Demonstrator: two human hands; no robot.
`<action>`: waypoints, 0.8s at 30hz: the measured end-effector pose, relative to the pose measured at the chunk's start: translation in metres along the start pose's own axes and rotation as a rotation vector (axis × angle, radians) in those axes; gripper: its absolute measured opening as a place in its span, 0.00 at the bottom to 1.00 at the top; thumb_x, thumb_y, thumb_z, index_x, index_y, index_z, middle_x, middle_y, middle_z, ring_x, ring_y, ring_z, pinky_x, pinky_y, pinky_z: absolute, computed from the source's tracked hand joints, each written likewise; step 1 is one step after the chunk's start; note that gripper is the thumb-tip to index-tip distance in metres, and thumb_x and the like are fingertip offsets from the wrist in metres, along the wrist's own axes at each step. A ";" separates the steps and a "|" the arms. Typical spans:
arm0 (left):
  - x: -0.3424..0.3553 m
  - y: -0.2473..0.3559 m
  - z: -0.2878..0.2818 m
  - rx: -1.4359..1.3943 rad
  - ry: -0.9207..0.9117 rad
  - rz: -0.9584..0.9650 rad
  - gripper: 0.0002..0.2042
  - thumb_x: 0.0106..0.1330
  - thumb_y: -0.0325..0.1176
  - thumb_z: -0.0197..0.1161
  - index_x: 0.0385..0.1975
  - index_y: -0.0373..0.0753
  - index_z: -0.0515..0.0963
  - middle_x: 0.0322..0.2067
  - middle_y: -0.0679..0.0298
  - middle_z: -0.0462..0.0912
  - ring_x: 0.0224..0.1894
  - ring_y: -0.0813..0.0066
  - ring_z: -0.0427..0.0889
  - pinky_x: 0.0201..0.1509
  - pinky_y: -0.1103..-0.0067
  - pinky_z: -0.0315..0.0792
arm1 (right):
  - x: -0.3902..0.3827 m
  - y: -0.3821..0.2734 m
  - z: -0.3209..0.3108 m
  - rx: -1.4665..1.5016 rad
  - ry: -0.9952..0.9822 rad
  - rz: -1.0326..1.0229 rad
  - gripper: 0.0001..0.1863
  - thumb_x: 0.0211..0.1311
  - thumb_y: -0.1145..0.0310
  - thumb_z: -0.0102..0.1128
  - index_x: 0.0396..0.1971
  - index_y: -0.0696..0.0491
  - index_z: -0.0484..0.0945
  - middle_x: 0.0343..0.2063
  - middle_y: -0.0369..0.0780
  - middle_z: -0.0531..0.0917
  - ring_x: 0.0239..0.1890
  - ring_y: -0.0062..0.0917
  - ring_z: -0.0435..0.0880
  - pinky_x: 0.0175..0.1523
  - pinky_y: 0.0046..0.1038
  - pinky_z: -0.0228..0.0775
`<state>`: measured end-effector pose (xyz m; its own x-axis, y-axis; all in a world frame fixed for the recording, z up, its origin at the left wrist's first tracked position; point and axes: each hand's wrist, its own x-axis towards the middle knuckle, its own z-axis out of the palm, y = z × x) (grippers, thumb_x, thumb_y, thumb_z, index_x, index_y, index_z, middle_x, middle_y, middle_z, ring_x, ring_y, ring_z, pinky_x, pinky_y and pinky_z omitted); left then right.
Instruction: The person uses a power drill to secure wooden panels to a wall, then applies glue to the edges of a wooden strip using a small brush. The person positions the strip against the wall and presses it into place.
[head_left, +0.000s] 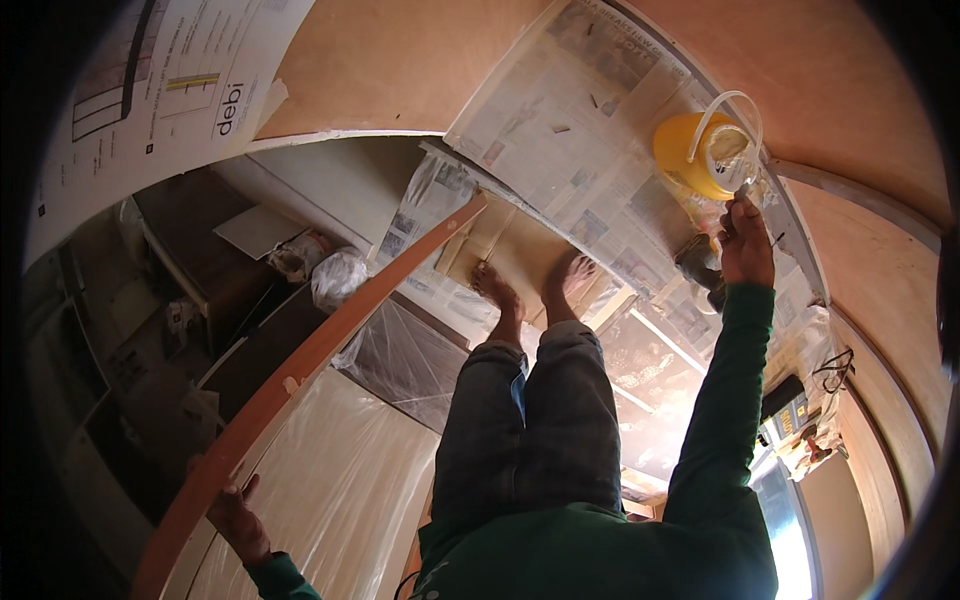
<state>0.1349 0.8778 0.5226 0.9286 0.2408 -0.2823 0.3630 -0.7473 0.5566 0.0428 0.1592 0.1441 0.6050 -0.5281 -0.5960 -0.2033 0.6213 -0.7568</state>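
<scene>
At the lower left, my left hand (238,515) is closed around the edge of a long reddish-brown wooden board (345,325), its fingers partly hidden behind it. The board slants from the lower left up toward the middle. My right hand (745,245) reaches far to the upper right, its fingers pinched together at the mouth of a yellow bucket (682,155). A small greyish piece shows at these fingertips; what it belongs to is hidden. Pale paste lies inside the bucket, and its white handle (722,97) stands up over the rim.
My bare feet stand on a cardboard sheet (515,240). Newspaper-covered surface (590,110) carries the bucket and a dark object (700,265) near my right forearm. Plastic sheeting (340,490) covers furniture at lower left. Wooden panels (850,80) curve along the right; a printed sheet (170,90) hangs upper left.
</scene>
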 end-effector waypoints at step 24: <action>0.019 0.014 0.009 0.136 0.163 -0.033 0.53 0.53 0.63 0.73 0.74 0.45 0.53 0.69 0.52 0.66 0.62 0.49 0.75 0.57 0.50 0.76 | -0.031 0.386 0.250 -1.069 -0.139 -0.252 0.10 0.64 0.66 0.58 0.42 0.47 0.84 0.39 0.43 0.87 0.47 0.44 0.83 0.52 0.46 0.76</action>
<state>0.1565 0.8665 0.5185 0.9205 0.3556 -0.1620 0.3900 -0.8115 0.4351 0.1378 0.5605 -0.0624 0.7902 -0.4579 -0.4073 -0.5815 -0.3507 -0.7341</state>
